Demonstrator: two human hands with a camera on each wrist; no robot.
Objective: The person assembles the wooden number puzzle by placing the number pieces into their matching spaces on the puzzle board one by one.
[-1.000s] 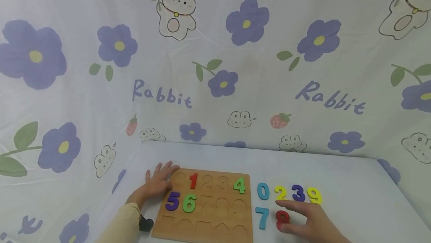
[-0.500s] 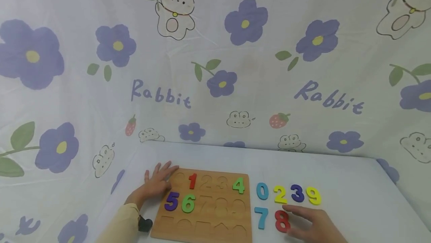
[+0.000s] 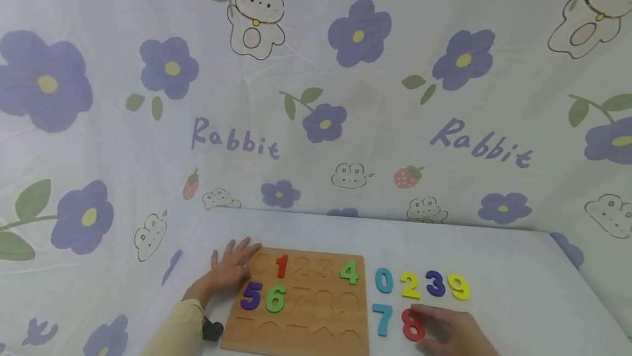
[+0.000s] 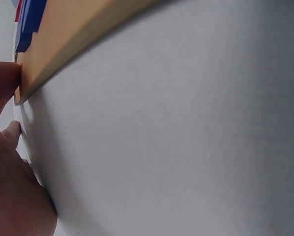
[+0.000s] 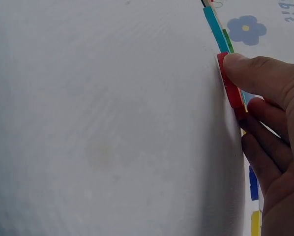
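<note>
My left hand (image 3: 229, 269) rests at the upper left corner of the wooden number board (image 3: 296, 339), fingers spread, thumb against its left edge. Set in the board are a red 1 (image 3: 282, 266), a green 4 (image 3: 349, 272), a purple 5 (image 3: 251, 296) and a green 6 (image 3: 275, 299). Right of the board, my right hand (image 3: 456, 331) pinches a red number 8 (image 3: 413, 325) lying on the table, index finger at its top and thumb at its lower side. The right wrist view shows the thumb (image 5: 255, 73) against the red piece.
Above the red piece lie a light blue 0 (image 3: 384, 280), a yellow 2 (image 3: 410, 285), a purple 3 (image 3: 435, 283) and a yellow 9 (image 3: 458, 287). A light blue 7 (image 3: 382, 320) lies left of it. A patterned curtain (image 3: 316, 71) hangs behind the white table (image 3: 518, 290).
My right hand draws back slightly from the red 8, uncovering more of it, then its fingers close in around the piece again. The left hand stays on the board's corner.
</note>
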